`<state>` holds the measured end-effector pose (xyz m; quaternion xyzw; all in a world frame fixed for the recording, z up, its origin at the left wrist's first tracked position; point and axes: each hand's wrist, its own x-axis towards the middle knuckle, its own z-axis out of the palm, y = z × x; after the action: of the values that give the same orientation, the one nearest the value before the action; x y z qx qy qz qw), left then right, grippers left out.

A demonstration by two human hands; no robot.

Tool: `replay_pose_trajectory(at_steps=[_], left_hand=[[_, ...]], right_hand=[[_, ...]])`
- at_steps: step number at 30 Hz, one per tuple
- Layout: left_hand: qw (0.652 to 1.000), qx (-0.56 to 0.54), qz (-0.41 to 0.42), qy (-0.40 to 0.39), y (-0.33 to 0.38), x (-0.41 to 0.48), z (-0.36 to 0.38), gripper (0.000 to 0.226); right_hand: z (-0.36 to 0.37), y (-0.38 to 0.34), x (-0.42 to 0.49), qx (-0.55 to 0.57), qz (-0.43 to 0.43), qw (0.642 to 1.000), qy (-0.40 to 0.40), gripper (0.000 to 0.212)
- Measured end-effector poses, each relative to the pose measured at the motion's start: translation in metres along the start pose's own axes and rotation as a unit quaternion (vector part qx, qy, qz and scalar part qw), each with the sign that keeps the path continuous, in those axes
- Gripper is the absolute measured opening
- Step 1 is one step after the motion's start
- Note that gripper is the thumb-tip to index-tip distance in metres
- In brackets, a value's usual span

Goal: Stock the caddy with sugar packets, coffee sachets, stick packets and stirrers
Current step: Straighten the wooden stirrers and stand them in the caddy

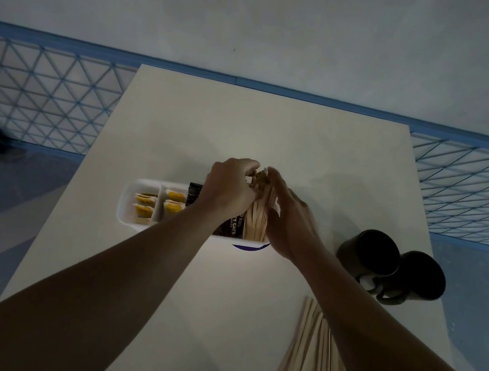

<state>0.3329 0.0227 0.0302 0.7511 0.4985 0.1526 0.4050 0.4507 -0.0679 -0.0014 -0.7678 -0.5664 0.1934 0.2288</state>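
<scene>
Already the white caddy [128, 200], lying crosswise on the counter [245, 128], looks mostly stocked. Its far-left compartment holds yellow packets [143, 205], and the one beside it holds more yellow packets [174, 202]. Next come black coffee sachets [194, 192], standing on end and partly hidden behind the left forearm. Right of those, the standing stirrers [256, 221] fill the end compartment. The left hand [230, 189] has its fingers curled round the top of that bundle. The right hand [291, 223] lies along the bundle's right side with fingers reaching up to the tips; its thumb is hidden, so I cannot tell whether it grips or merely steadies the sticks. By my reading, three kinds of stock are in and the stirrers are the step in hand. What is left is the pile of loose stirrers [312, 361] fanned out on the near right of the counter, partly under the right forearm. Two dark mugs [368, 253] stand well right of the caddy.
</scene>
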Motion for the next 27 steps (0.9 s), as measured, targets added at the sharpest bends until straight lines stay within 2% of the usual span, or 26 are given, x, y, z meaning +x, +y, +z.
replay_pose_trajectory(at_steps=[2, 7, 13, 16, 22, 27], left_hand=[[1.000, 0.007, 0.001, 0.012, 0.000, -0.001, -0.001, 0.056], [0.999, 0.006, 0.016, 0.043, 0.005, -0.004, -0.005, 0.059], [0.997, -0.013, 0.049, 0.065, 0.019, -0.019, -0.007, 0.043], [0.997, -0.031, 0.065, 0.042, 0.027, -0.032, -0.003, 0.032], [0.997, -0.061, 0.039, -0.029, 0.029, -0.055, 0.027, 0.018], [0.995, -0.029, 0.026, -0.092, 0.027, -0.082, 0.064, 0.018]], right_hand=[[-0.001, 0.000, 0.000, 0.002, -0.003, 1.000, -0.004, 0.072], [-0.008, 0.000, -0.003, 0.001, 0.010, 1.000, -0.008, 0.082], [-0.021, 0.003, -0.017, 0.008, 0.023, 1.000, 0.016, 0.080], [-0.028, 0.007, -0.028, 0.007, 0.042, 0.999, 0.032, 0.072], [-0.039, 0.017, -0.064, 0.033, 0.103, 0.994, 0.032, 0.038], [-0.041, 0.037, -0.108, 0.050, 0.167, 0.985, 0.004, 0.033]])
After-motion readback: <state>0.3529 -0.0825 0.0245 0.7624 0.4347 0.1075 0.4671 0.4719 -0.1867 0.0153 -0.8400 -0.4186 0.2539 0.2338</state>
